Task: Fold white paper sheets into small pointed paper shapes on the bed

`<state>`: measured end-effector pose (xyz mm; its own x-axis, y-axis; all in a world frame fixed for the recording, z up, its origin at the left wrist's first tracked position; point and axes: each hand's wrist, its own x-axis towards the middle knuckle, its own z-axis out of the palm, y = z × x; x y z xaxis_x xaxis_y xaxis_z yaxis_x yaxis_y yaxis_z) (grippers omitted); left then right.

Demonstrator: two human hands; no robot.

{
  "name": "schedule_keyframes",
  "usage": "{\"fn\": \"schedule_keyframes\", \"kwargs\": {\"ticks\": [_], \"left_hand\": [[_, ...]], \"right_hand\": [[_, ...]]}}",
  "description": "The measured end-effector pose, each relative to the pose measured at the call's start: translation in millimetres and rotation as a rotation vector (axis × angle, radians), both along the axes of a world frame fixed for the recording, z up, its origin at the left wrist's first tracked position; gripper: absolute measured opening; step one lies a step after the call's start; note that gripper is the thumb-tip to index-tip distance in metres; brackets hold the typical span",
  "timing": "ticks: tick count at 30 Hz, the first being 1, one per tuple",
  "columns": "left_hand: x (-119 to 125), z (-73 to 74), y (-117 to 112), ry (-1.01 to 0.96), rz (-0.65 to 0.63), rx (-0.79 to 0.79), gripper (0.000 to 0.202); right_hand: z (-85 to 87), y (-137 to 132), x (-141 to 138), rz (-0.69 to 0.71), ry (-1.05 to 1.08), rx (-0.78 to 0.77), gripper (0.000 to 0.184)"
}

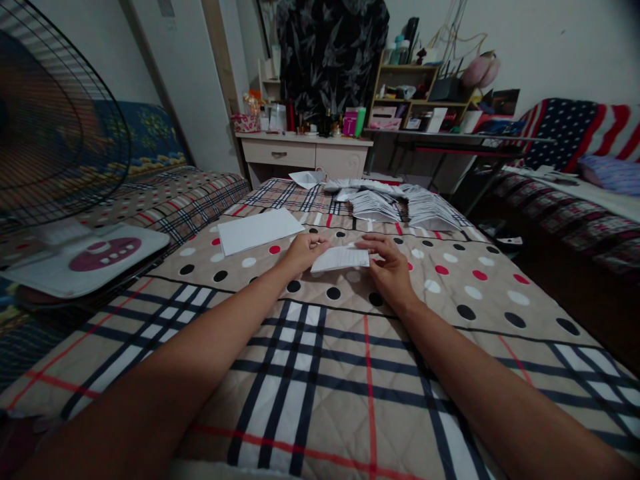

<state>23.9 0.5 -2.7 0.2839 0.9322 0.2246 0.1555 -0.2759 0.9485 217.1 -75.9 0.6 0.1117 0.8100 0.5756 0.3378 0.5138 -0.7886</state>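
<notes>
A folded sheet of white printed paper (343, 258) is held between my two hands, a little above the patterned bedspread. My left hand (306, 252) pinches its left end between thumb and fingers. At the other end, my right hand (390, 263) has its thumb and fingertips closed on the paper's edge. To the left lies a flat stack of white sheets (260, 231). Beyond my hands, several piles of folded papers (375, 205) rest on the far part of the bed, with one loose folded paper (306, 179) to their left.
An electric fan (55, 127) with a white base (145, 240) stands at the left. Past the bed are a white drawer cabinet (280, 152) and a cluttered shelf desk (425, 100). Another bed (575, 200) is at the right, beyond a dark gap.
</notes>
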Motion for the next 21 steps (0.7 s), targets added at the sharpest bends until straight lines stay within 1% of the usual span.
{"fn": "schedule_keyframes", "kwargs": {"ticks": [2, 3, 6, 8, 10, 12, 14, 16, 19, 21], "left_hand": [[-1.1, 0.3, -1.0, 0.012, -0.015, -0.030, 0.030], [-1.6, 0.2, -0.9, 0.014, -0.013, -0.049, 0.033], [-2.8, -0.8, 1.8, -0.005, 0.036, -0.085, 0.039], [-3.4, -1.2, 3.9, -0.040, 0.071, -0.073, 0.046], [-3.9, -0.8, 4.5, -0.084, 0.086, -0.045, 0.056], [-4.4, 0.4, 3.2, -0.117, 0.071, 0.002, 0.062], [-4.4, 2.0, 0.7, -0.124, 0.032, 0.079, 0.058], [-4.2, 3.4, -1.8, -0.127, -0.007, 0.146, 0.049], [-3.8, 3.0, -2.4, -0.130, -0.016, 0.170, 0.040], [-4.0, 0.9, -0.4, -0.121, 0.004, 0.180, 0.038]], "right_hand": [[-0.1, 0.2, 0.5, -0.004, -0.020, 0.033, 0.011], [-0.6, 0.5, 0.8, -0.005, -0.010, 0.022, 0.011], [-3.1, 1.0, 1.3, -0.012, 0.054, -0.095, 0.017], [-3.5, 0.7, 1.0, -0.017, 0.078, -0.177, 0.021], [-2.6, -0.1, 0.6, -0.017, 0.083, -0.213, 0.025], [-1.4, -0.9, 0.5, -0.016, 0.085, -0.230, 0.028], [-1.2, -1.0, 0.5, -0.010, 0.092, -0.251, 0.027], [-2.4, -0.2, 0.6, -0.003, 0.102, -0.274, 0.024], [-4.2, 1.8, 0.3, 0.004, 0.124, -0.270, 0.021], [-3.8, 2.6, 0.0, -0.023, 0.104, -0.220, 0.020]]}}
